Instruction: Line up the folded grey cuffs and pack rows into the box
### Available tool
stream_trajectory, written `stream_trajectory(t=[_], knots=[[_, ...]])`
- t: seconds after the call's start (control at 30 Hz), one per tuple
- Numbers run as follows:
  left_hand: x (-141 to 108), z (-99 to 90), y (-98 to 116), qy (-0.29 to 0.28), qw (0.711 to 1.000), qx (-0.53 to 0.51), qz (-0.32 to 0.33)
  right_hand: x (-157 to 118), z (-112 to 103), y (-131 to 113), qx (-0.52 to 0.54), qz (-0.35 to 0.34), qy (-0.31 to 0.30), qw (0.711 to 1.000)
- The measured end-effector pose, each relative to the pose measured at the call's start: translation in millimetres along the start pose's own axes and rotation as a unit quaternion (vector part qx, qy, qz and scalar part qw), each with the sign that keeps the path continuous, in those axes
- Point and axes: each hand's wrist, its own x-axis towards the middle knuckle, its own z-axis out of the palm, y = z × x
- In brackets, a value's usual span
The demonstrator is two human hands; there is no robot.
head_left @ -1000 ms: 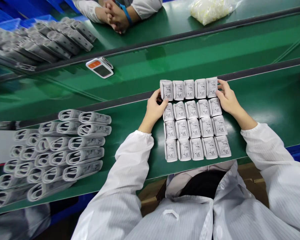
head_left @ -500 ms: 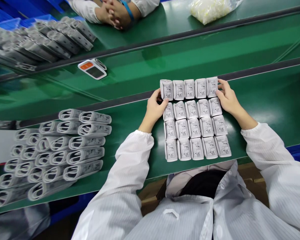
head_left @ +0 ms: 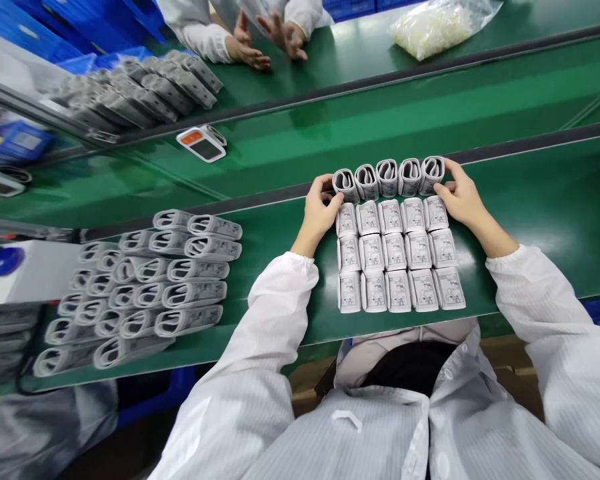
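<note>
Top row of rolled cuffs (head_left: 387,178) got tipped since the earlier frame: those five showed their printed faces before, and now they stand with the coiled ends facing up, along the far edge of the block. Three more rows of five lie printed side up just below them on the green worktop (head_left: 540,223).

Both hands are closed in narrow on that top row from its two ends. The left hand (head_left: 319,215) has its fingers pinched on the end roll, and the right hand (head_left: 461,197) curls around the opposite end. Wrists sit low, with the elbows out wide in white striped sleeves (head_left: 540,300).

My worry is that the row seems held mostly by end pressure. Ease off and the middle rolls could flop or spring loose; squeeze too hard and one could pop out of line. A roll nudged back could also catch on the dark rail (head_left: 530,148) right behind it.
</note>
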Motion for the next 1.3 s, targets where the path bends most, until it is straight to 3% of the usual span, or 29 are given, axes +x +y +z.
stream_trajectory(t=[0.17, 0.27, 0.43, 0.57, 0.73, 0.83, 0.93, 1.07, 1.3], knots=[[-12.7, -4.3, 12.9, 0.131, 0.988, 0.038, 0.073, 3.0, 2.3, 10.1, -0.005, -0.013, 0.075, 0.997], [-24.8, -8.3, 25.9, 0.105, 0.988, 0.075, 0.082, 1.0, -1.4, -2.2, -0.035, -0.022, 0.056, 0.998], [-37.4, -12.3, 36.1, 0.028, 0.993, 0.114, 0.010, -3.7, -8.9, -26.0, -0.090, -0.052, -0.040, 0.994], [-37.4, -13.1, 33.5, -0.018, 0.991, 0.135, 0.018, -4.4, -9.1, -28.1, -0.075, -0.028, -0.039, 0.996], [-36.9, -13.1, 35.2, 0.005, 0.993, 0.098, 0.068, -7.1, -3.2, -32.1, -0.075, -0.033, 0.056, 0.995], [-38.3, -13.4, 39.8, -0.022, 0.997, 0.039, 0.058, -9.5, -0.3, -37.5, -0.090, -0.058, 0.101, 0.989], [-37.8, -14.6, 44.6, -0.025, 0.998, 0.010, 0.063, -10.7, 0.0, -39.0, -0.107, -0.069, 0.107, 0.986], [-36.3, -16.2, 46.9, 0.009, 0.996, 0.035, 0.087, -9.9, -1.4, -35.4, -0.114, -0.066, 0.104, 0.986], [-43.3, -10.6, 42.8, 0.077, 0.992, 0.077, 0.061, -9.1, -2.1, -34.8, -0.139, -0.068, 0.078, 0.985]])
